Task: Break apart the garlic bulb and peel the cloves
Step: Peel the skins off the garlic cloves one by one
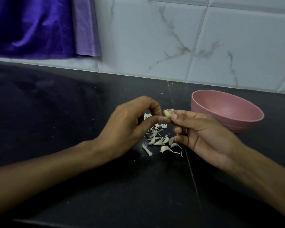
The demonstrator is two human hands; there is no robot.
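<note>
Pinched between both thumbs, right hand point(202, 134) and left hand point(127, 127), pale garlic clove point(166, 113) shows glossy, part-peeled flesh.

A glossy purple fabric point(31, 25) hung in the upper left of the frame, its folds catching the light, with a paler lilac strip along its right edge. Behind it and across the upper right ran a wall of large white tiles with grey marble veining point(179, 38), divided by thin grout lines. Below the wall, a black stone countertop point(56, 104) filled the lower part of the frame, flecked with pale specks; a narrow seam crossed it from the centre toward the lower right.
</note>
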